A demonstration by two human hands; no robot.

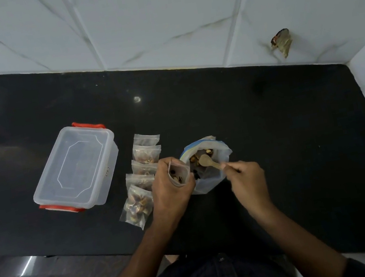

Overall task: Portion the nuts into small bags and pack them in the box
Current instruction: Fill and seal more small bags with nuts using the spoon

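My left hand [169, 189] grips a small clear bag [178, 173], held open at the top with a few nuts inside. Just right of it stands a large open zip bag of mixed nuts [207, 163] on the black counter. My right hand [246, 177] pinches the handle of a small wooden spoon [207, 161], whose bowl sits over the mouth of the big bag. Several filled small bags [144, 167] lie in an overlapping row left of my left hand. Further left sits a clear plastic box [76, 166] with red clips, its lid on.
The black counter [271, 122] meets a white tiled wall at the back and on the right. A scrap of brown material [281, 42] sticks to the wall tiles at the back right. The counter's front edge runs just below my forearms.
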